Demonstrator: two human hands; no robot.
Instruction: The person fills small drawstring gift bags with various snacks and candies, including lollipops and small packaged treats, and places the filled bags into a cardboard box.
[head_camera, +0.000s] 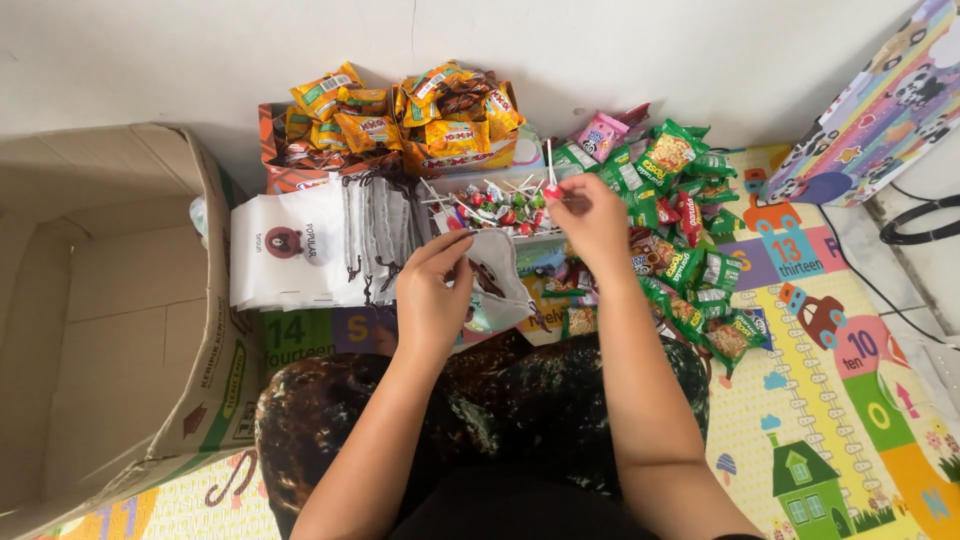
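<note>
**One pouch open, a stack waiting**

My left hand pinches open a white drawstring pouch; my right hand grips a red lollipop above it. Contents, probably nothing yet. The pouch stack remains unfilled.

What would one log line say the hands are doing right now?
left hand: holds white pouch open | right hand: pinches lollipop | nearby: lollipop tray, green snack packs
</note>
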